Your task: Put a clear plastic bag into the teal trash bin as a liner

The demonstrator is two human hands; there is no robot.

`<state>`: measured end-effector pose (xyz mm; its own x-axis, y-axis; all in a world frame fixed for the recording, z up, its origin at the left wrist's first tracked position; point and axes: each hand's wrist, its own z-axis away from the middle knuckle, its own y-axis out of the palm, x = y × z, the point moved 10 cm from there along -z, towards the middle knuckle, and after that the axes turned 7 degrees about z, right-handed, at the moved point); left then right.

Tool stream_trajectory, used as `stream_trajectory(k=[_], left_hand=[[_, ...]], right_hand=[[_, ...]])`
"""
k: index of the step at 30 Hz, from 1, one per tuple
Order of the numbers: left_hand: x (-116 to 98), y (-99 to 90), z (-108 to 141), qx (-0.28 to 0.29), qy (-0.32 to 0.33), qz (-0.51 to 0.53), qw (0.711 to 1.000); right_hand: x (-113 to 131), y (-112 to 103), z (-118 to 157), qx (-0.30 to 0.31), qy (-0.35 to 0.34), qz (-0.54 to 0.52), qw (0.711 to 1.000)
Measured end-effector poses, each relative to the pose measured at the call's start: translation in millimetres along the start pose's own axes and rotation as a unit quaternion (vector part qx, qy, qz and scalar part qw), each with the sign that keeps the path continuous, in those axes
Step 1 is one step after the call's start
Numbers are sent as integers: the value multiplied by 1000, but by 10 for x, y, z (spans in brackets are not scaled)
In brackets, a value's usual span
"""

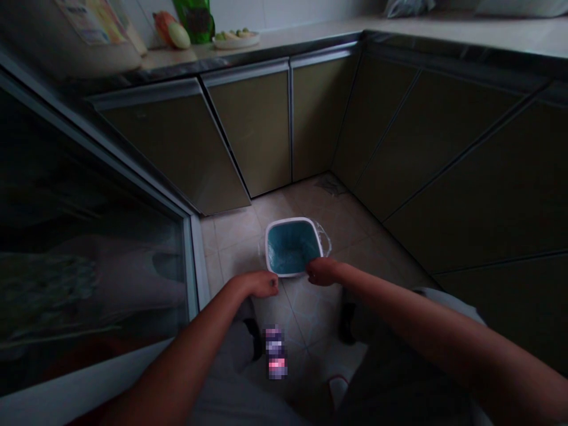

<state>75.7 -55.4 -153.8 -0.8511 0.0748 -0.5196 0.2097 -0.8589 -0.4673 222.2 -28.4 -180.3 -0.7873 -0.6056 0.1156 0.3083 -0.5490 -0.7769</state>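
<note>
1. One bin [293, 234] on the floor [235, 228].
2. One plate [237, 42] on the table [284, 39].
3. One green bag [196, 22].
4. Three cabinet doors [252, 127] left of the corner.
5. Two hands: one left hand [265, 284], one right hand [322, 271].

The phone-like patch [276, 352] below the left hand [265, 284] is pixelated; the right hand's [322, 271] fingertips are too dark to tell.

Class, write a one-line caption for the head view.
Left hand and right hand by the near corners of a pale-rimmed bin on a tiled floor.
</note>
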Motion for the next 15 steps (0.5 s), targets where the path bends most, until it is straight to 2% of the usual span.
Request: stream_trajectory(k=[3, 7, 12, 15], left_hand=[[7, 137, -14, 21, -14, -29, 999], [12, 168, 8, 23, -18, -21, 999], [106, 264, -22, 43, -41, -29, 998], [160, 321, -53, 49, -48, -25, 997]], right_hand=[[107, 77, -22, 34, -18, 18, 999], [146, -3, -20, 27, -34, -2, 999], [100, -187, -3, 11, -46, -72, 996], [46, -426, 47, -17, -67, -121, 990]])
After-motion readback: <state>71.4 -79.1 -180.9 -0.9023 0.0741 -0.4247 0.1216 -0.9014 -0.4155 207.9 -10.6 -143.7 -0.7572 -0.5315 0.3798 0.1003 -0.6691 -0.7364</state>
